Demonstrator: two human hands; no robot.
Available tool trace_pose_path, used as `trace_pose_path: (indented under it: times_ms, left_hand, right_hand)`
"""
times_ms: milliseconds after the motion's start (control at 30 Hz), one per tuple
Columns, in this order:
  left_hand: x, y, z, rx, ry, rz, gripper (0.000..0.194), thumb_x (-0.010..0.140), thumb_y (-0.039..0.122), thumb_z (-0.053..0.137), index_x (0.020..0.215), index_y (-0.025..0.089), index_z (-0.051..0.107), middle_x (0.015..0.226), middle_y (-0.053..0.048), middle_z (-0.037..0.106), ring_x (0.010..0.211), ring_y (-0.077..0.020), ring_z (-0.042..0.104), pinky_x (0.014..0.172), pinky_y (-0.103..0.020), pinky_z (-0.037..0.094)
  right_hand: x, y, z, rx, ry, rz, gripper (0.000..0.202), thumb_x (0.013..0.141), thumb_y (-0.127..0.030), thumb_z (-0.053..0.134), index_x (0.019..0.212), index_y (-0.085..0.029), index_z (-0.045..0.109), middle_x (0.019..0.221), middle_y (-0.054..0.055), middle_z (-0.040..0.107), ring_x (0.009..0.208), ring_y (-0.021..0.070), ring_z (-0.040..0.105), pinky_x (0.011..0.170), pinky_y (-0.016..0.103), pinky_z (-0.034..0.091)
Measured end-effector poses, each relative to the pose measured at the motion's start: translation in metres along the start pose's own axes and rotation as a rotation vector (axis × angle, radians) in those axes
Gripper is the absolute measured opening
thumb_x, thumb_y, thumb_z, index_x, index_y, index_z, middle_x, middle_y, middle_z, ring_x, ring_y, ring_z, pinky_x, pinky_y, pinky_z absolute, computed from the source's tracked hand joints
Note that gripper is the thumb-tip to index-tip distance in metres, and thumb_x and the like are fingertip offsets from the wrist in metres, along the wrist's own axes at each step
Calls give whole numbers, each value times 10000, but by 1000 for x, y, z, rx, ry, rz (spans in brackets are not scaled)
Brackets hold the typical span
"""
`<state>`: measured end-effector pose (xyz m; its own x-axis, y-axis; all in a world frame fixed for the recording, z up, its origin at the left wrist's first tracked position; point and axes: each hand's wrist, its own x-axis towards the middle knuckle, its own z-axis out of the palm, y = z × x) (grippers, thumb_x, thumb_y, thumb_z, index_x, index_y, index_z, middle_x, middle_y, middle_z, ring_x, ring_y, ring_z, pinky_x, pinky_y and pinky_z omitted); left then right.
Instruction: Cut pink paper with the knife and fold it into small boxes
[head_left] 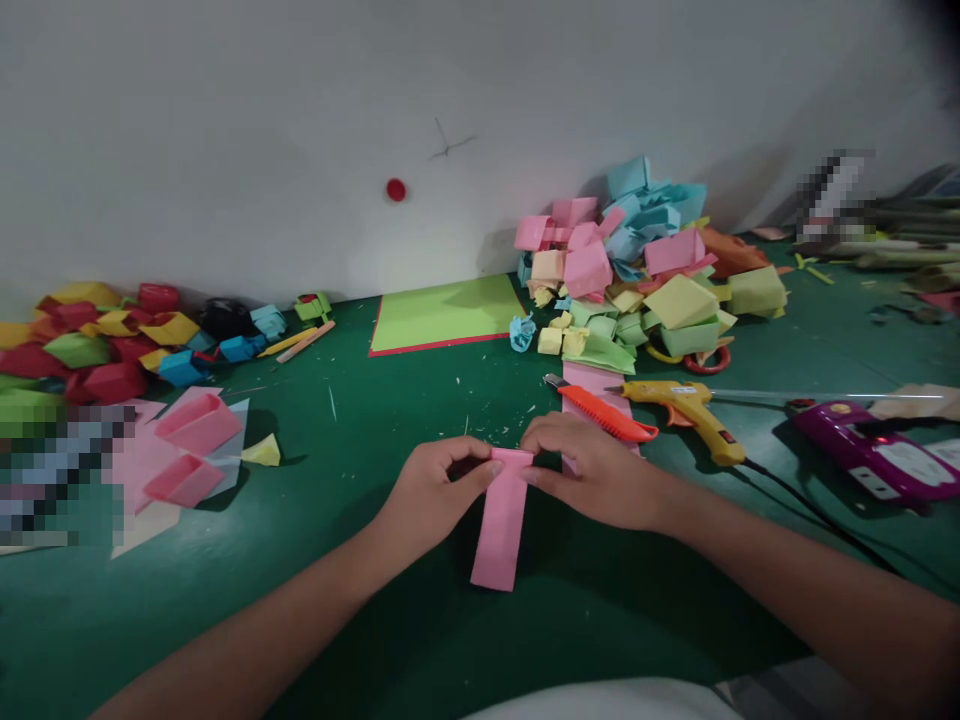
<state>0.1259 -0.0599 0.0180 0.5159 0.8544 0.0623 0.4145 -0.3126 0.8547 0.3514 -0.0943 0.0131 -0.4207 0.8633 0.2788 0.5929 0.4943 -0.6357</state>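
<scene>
A pink paper strip (pixel 501 530) hangs down toward me between both hands, its far end folded over. My left hand (pixel 448 485) pinches the strip's upper left corner between thumb and fingers. On the opposite corner, my right hand (pixel 574 470) grips the same strip, thumb below and fingers curled above. Just beyond my right hand, an orange cutter (pixel 607 412) lies across another pink paper piece (pixel 592 377). A yellow glue gun (pixel 694 410) rests farther right with its black cord trailing.
Folded colored papers (pixel 637 270) are heaped at the back right, with more folded pieces (pixel 112 340) at the left. Near the wall lies a green sheet (pixel 450 318) with a red edge. A purple device (pixel 877 455) sits at the right. Pink folded shapes (pixel 199 420) lie left.
</scene>
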Motion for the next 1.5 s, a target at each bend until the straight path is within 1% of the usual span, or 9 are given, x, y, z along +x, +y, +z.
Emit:
trace_pose_path:
  times_ms: [133, 300, 500, 667, 900, 1133, 1233, 1400, 1500]
  left_hand:
    - [0, -3, -2, 223, -31, 141, 118, 900, 310, 643, 889, 238, 736, 887, 20, 769, 804, -169, 684, 730, -287, 492]
    - [2, -13, -3, 530, -73, 326, 69, 908, 204, 663, 922, 244, 718, 926, 14, 764, 883, -192, 675, 807, -339, 446]
    - [-1, -20, 1, 815, -100, 576, 164, 993, 171, 533, 921, 176, 681, 863, -27, 704, 832, -196, 609, 739, -357, 378]
    - [-2, -20, 0, 909, -57, 734, 205, 998, 162, 522, 845, 166, 659, 794, -24, 649, 778, -182, 558, 736, -353, 374]
    - [-4, -14, -3, 892, -76, 746, 203, 974, 206, 522, 855, 164, 680, 813, -44, 660, 812, -198, 570, 782, -373, 382]
    - [-5, -9, -4, 1032, -155, 778, 169, 945, 178, 569, 805, 158, 662, 781, -36, 616, 766, -194, 543, 761, -378, 358]
    - [-5, -4, -6, 1054, -192, 766, 163, 931, 200, 585, 799, 158, 670, 792, -38, 615, 757, -198, 544, 760, -390, 356]
    - [-5, -4, -9, 959, -210, 687, 157, 953, 195, 572, 859, 174, 696, 899, -36, 666, 853, -196, 586, 793, -382, 365]
    - [-4, -4, -8, 865, -220, 570, 90, 927, 195, 601, 898, 192, 686, 957, -29, 683, 922, -198, 605, 830, -382, 369]
  right_hand:
    - [1, 1, 3, -222, -49, -33, 86, 963, -211, 550, 926, -195, 626, 901, 55, 681, 867, 223, 584, 786, 380, 400]
    - [3, 2, 9, -483, -120, -103, 149, 990, -212, 516, 955, -174, 656, 939, 67, 687, 898, 236, 565, 842, 410, 350]
    - [3, 8, 15, -642, -147, -260, 164, 1001, -189, 512, 964, -160, 670, 956, 73, 678, 885, 231, 532, 820, 397, 318]
    - [2, 7, 17, -703, -115, -331, 113, 971, -179, 571, 917, -156, 667, 888, 56, 652, 843, 225, 499, 789, 391, 301]
    - [2, 0, 18, -767, -102, -378, 125, 957, -159, 589, 854, -156, 661, 825, 43, 616, 809, 226, 480, 779, 401, 294]
    - [-4, -11, 15, -702, -222, -289, 114, 931, -184, 572, 898, -142, 672, 901, 69, 628, 845, 233, 509, 805, 416, 318]
    - [-6, -15, 14, -708, -235, -259, 140, 939, -194, 562, 917, -136, 686, 928, 79, 638, 865, 240, 525, 810, 428, 328]
    - [-4, -15, 13, -633, -219, -156, 167, 980, -228, 548, 934, -166, 696, 976, 64, 669, 922, 245, 552, 812, 422, 347]
    - [-5, -14, 15, -547, -159, -31, 128, 949, -253, 610, 1022, -189, 693, 1070, 58, 679, 989, 252, 558, 836, 414, 364]
